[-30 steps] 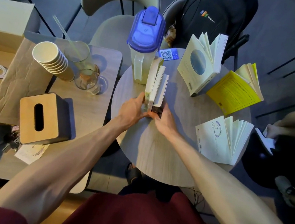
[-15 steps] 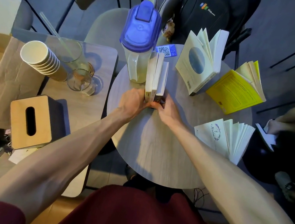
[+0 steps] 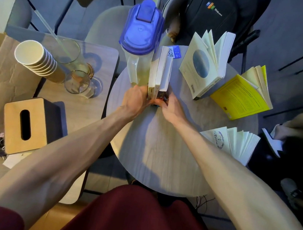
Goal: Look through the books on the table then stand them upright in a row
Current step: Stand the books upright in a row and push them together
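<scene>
Both hands grip the near end of the 3 closed books (image 3: 161, 70): left hand (image 3: 136, 100) on the 9 o'clock cover, right hand (image 3: 171, 110) on the 3 o'clock one. The pack sits at 12 o'clock on the tabletop (image 3: 159, 156), just beside the pitcher (image 3: 141, 32). Books stand on end, long axis up twd camera, top edges running 6–12, spines prob. facing 6. To do it well: squeeze evenly, square the bottoms flat, release slowly. Fanned books (image 3: 239, 97) at 1–4 o'clock are not yet in the row.

Books (image 3: 160, 70) closer together (earlier splayed)
</scene>
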